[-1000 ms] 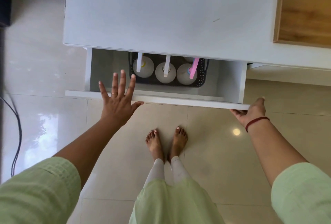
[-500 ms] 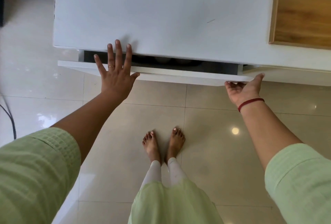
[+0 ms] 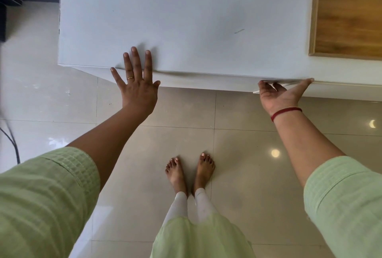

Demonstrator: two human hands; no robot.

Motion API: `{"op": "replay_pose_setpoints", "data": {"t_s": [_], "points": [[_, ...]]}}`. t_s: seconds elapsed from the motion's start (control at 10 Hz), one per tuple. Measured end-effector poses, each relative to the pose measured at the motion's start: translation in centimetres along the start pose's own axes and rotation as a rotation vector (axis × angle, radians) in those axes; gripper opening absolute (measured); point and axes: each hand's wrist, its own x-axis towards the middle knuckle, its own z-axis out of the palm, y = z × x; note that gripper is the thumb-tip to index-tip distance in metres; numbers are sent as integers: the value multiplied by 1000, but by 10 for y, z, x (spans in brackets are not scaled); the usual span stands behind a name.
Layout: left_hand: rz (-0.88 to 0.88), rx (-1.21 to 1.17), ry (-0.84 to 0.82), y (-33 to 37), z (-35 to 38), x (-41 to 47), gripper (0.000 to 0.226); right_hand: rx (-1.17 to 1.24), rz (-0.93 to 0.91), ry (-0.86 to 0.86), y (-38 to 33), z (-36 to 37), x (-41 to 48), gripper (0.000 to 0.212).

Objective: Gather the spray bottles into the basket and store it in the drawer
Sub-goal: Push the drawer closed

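A glossy tiled floor (image 3: 62, 96) runs under a white cabinet top (image 3: 186, 20), with a wood panel (image 3: 349, 12) at its far right. The drawer (image 3: 206, 82) shows only as a narrow white strip just under the top's near edge; the basket and spray bottles are hidden from view. The left hand (image 3: 135, 84) lies flat against the drawer's left part, fingers straight and spread, fingertips reaching over the top's edge, a ring (image 3: 130, 78) on one finger. The right hand (image 3: 279, 94), palm up, cups the drawer's right end, fingers curled on its corner, thumb stretched along the edge. Bare feet (image 3: 190, 172) stand on the near tiles.
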Motion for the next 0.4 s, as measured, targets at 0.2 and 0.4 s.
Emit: {"op": "replay_pose_setpoints", "data": {"t_s": [0.2,0.4], "points": [[-11,-56,-68,3,-9,-2,81,-68,53,-24,14,-9,-12,89],[-34,-237,-55,3,-22,-16,88,-142,194,-38,48,-20,-44,89]]}}
